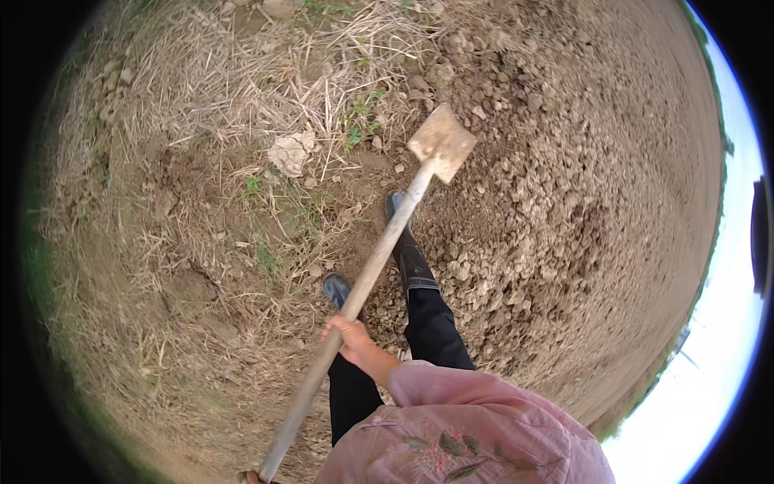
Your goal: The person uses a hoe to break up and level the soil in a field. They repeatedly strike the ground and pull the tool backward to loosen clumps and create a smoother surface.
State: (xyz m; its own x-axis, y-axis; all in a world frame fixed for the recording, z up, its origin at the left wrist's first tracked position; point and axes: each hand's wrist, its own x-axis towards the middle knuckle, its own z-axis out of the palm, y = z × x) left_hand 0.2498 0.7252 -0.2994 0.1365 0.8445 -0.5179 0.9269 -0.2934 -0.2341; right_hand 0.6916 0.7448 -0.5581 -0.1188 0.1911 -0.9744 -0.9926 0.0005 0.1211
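Note:
A long wooden-handled spade point(378, 257) runs diagonally across my body, its worn, soil-stained metal blade point(443, 142) at the upper end, over the edge of the loose soil. My right hand point(351, 336) is closed around the middle of the handle, in front of my legs. At the lower edge of the picture, part of my left hand point(251, 478) shows at the handle's other end, mostly cut off by the frame; its fingers wrap the wood there. The blade appears to carry no heap of soil.
Broken clods of brown soil point(532, 242) lie to the right. Dry straw point(242, 91) and small green weeds point(354, 136) cover the ground at left, with a large pale clod point(291, 153) among them. My dark rubber boots point(417, 266) stand below the blade.

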